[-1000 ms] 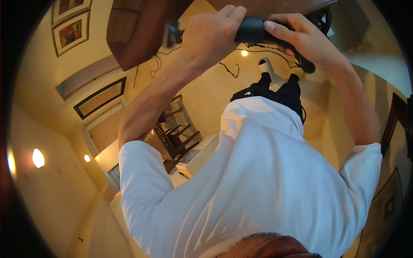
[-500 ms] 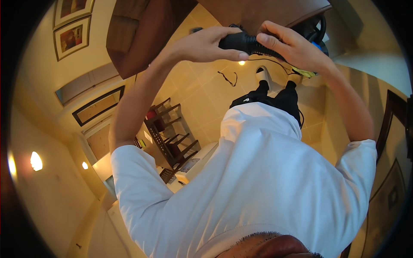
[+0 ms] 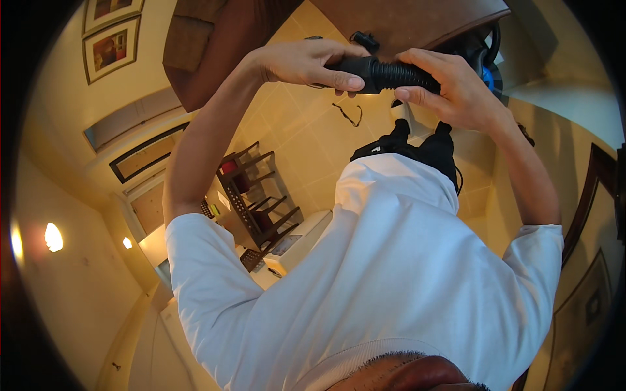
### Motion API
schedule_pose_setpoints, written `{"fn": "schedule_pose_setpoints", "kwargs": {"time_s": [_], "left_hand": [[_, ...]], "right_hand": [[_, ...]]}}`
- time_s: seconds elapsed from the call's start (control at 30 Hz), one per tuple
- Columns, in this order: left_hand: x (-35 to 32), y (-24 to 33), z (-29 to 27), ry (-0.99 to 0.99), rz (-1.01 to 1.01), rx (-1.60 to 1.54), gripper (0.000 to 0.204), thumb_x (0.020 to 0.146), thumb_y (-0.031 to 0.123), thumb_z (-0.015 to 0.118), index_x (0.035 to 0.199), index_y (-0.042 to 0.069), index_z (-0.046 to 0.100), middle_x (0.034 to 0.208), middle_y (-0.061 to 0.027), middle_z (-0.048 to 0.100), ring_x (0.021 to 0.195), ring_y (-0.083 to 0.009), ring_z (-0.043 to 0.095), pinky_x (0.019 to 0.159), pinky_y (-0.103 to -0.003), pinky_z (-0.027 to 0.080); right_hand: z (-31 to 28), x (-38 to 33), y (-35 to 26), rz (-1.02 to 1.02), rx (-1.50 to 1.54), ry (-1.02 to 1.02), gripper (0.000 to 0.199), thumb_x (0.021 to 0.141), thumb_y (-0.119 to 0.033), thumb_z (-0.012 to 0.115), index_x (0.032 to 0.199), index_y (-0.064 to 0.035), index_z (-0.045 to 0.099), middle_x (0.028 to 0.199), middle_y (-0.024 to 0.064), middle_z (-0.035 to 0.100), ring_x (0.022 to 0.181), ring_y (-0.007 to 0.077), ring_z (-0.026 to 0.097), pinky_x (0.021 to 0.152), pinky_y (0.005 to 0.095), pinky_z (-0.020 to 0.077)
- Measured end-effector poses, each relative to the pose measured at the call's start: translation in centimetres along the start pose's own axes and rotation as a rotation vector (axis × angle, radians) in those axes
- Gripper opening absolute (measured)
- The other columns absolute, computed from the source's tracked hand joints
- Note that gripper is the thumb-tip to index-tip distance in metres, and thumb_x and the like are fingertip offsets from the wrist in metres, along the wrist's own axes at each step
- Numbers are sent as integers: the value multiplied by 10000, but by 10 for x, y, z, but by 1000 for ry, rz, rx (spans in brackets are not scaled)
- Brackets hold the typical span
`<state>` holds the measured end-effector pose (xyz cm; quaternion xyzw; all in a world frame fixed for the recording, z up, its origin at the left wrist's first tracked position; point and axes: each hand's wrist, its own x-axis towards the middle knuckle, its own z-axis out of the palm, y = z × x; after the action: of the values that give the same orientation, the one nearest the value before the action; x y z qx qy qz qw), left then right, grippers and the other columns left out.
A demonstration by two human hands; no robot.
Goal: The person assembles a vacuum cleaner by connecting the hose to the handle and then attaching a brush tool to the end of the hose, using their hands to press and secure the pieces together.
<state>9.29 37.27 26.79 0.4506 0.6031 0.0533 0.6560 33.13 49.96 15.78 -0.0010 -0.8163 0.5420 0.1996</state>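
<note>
A black ribbed vacuum hose (image 3: 399, 76) stretches crosswise between my hands, out in front of my body. My left hand (image 3: 303, 65) is closed around the smooth, rigid fitting (image 3: 358, 70) at the hose's left end, thumb lying along the near side. On the ribbed part, my right hand (image 3: 460, 91) is wrapped with its thumb below and its fingers over the top. A short black cylindrical piece (image 3: 364, 42) shows just beyond my left fingers; whether it joins the fitting is hidden. Past my right hand, a blue and black machine (image 3: 489, 78) is partly visible.
Brown furniture with a smooth top (image 3: 404, 26) stands close beyond my hands, and a brown sofa (image 3: 215, 52) is at the upper left. A thin dark strap (image 3: 347, 116) lies on the tiled floor. To the left is a dark wooden chair (image 3: 261, 202).
My right hand has gone from bent fingers at the hose's fitting to a wider grip farther right on the ribs. More ribbing shows, and the yellow item below that hand is out of sight.
</note>
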Motion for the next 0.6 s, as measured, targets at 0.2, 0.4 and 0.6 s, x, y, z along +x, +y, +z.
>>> {"fn": "schedule_pose_setpoints", "kwargs": {"time_s": [0.2, 0.4, 0.6], "left_hand": [[1, -8, 3, 206, 140, 172, 573, 976, 569, 661, 1257, 83, 543, 890, -26, 612, 822, -114, 583, 730, -271, 465], [7, 14, 4, 88, -113, 0, 562, 1045, 604, 501, 1030, 52, 607, 715, 0, 569, 617, -75, 531, 541, -228, 413], [12, -8, 12, -136, -346, -537, 604, 1093, 588, 373, 938, 54, 609, 657, -23, 560, 476, -96, 486, 500, -224, 416]], "right_hand": [[-5, 9, -13, 72, -69, -85, 609, 935, -561, 680, 1251, -47, 596, 886, 143, 700, 781, 368, 680, 703, 434, 530], [17, 8, -5, -111, -543, -13, 771, 863, -665, 639, 1349, -76, 539, 931, 77, 724, 760, 315, 700, 657, 383, 540], [35, 6, -6, -34, -447, 101, 651, 872, -601, 700, 1318, -133, 627, 907, 52, 735, 729, 290, 708, 606, 375, 532]]}}
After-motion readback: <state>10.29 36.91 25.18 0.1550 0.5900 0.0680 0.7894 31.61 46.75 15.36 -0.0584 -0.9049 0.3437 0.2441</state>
